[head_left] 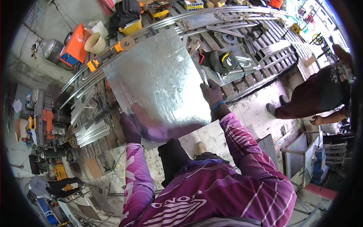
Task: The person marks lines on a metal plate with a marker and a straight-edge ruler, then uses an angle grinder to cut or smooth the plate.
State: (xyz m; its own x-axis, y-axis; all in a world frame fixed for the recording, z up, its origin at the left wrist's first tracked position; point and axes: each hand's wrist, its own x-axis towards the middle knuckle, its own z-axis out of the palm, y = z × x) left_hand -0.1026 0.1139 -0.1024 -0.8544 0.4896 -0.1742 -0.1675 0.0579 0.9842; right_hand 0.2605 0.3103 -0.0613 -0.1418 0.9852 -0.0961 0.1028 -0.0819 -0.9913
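A large, shiny metal sheet [159,79] lies tilted over the slatted workbench, its near edge toward my body. My left hand [130,128], in a dark glove, is closed on its lower left edge, with the fingers partly hidden. At the right edge my right hand [212,95], also gloved and with a blue band at the wrist, is closed against the sheet. A slim, pen-like piece [204,76] sticks up beside the right fingers; whether the hand holds it cannot be made out. Right of the sheet are a tape measure [229,60] and a dark pouch [212,61].
An angle grinder [121,45] sits at the sheet's far left corner, near a beige bucket [95,43] and an orange machine [76,44]. Long metal rails [166,23] run along the bench's back. Metal strips [92,133] lie at left. Another person [317,90] stands at right.
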